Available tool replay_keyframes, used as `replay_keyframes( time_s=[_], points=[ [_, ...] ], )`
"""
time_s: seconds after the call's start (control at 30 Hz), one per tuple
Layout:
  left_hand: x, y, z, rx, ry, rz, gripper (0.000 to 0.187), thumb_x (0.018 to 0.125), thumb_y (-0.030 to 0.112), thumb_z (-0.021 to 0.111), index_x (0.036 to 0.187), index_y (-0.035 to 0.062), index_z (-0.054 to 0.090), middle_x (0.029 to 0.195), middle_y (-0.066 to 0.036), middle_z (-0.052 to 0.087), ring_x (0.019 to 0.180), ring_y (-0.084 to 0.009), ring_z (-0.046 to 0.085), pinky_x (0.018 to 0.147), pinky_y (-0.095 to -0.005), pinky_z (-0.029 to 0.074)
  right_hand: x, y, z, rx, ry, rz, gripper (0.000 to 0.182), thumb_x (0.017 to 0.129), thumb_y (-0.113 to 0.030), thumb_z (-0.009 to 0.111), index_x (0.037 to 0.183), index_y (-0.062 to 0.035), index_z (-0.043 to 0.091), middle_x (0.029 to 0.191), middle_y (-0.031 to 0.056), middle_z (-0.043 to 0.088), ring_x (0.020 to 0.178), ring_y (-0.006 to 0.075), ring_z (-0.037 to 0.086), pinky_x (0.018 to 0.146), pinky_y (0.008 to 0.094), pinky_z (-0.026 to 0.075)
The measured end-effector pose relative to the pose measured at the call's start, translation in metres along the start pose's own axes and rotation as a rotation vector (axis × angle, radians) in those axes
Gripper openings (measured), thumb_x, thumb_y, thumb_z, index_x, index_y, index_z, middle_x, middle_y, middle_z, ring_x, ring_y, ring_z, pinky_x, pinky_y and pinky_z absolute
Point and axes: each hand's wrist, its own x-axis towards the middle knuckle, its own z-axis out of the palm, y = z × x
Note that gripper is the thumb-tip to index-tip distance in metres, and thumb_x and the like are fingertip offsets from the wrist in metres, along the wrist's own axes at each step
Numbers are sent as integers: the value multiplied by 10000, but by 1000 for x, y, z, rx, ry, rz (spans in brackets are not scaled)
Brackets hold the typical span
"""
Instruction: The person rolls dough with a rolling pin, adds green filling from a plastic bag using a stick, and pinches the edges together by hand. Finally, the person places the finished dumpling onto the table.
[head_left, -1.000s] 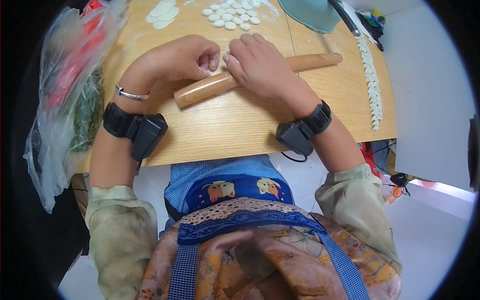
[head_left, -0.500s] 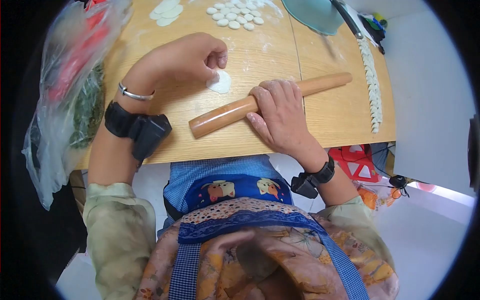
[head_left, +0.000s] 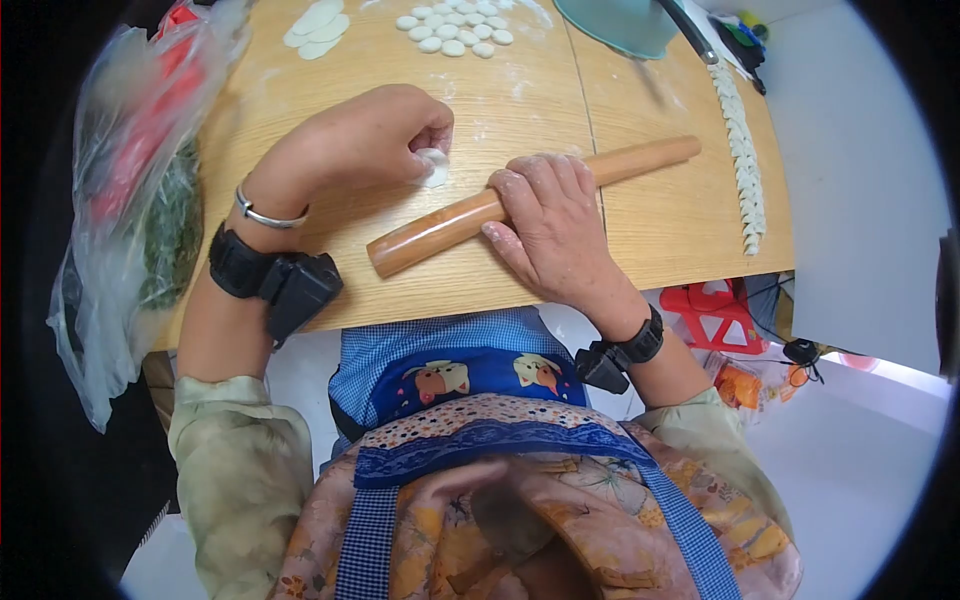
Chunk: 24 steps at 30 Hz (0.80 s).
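Between the thumb and fingers of my left hand (head_left: 385, 135) is the edge of a small dough wrapper (head_left: 437, 170). Those fingers are closed and bent downward, hiding part of the white dough. My right hand (head_left: 555, 225) is wrapped over the middle of a wooden rolling pin (head_left: 430, 234), its fingers and thumb dusted with flour. The pin lies slanted on the wooden table (head_left: 480, 285), its left end nearer to me, just beside the wrapper.
Rolled wrappers (head_left: 318, 30) and several small dough discs (head_left: 453, 47) lie at the back. A teal bowl (head_left: 620, 30) stands behind, near a black handle (head_left: 690, 32). Along the right runs a strip of pleated dough pieces (head_left: 740, 165). Plastic bags (head_left: 130, 200) cover the left edge.
My left hand has come slightly nearer to me with the wrapper, and less of the dough shows now. The right hand stays on the rolling pin. The whole view has shifted a little.
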Motion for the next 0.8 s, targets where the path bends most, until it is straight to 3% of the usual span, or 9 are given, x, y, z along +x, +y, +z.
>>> replay_keyframes(
  time_s=[0.1,0.17,0.33,0.53,0.7,0.8],
  points=[
    [2,3,-1,-173,-50,-55,134,785,46,680,883,4,599,703,-41,591,629,-136,525,584,-305,431,0,0,-1,-1,-3,4,356,842,-314,673,1062,-51,577,1072,116,553,1035,306,506,967,462,359],
    [3,8,-1,-550,-84,-210,113,812,54,683,884,-9,621,726,-8,615,652,-86,536,596,-269,444,0,1,1,-3,7,0,353,844,-316,670,1057,-51,577,1069,118,552,1030,306,506,956,461,362],
    [7,-5,6,-343,-52,-169,66,814,34,672,840,-15,635,707,-1,615,673,-76,556,620,-251,458,6,3,-1,14,22,-13,313,864,-309,645,1015,-46,567,1038,121,542,987,304,500,903,464,366],
    [6,-6,4,-179,0,-104,110,837,80,663,850,-28,641,695,-51,623,654,-112,538,624,-293,460,45,22,8,38,-30,-47,207,891,-230,591,940,-33,550,920,151,549,875,332,536,728,454,437],
    [5,-8,-1,-105,-11,-46,178,870,133,653,874,-44,637,690,-90,617,646,-139,514,632,-320,455,88,36,31,-3,39,-35,179,880,-179,565,942,-12,553,884,174,586,863,363,571,741,474,474],
    [4,-8,-1,-155,15,-114,191,879,140,652,881,-50,632,690,-104,609,652,-151,511,643,-327,456,99,39,37,24,49,91,159,879,-156,556,937,-8,552,880,186,594,866,374,578,757,468,480]
  ],
)
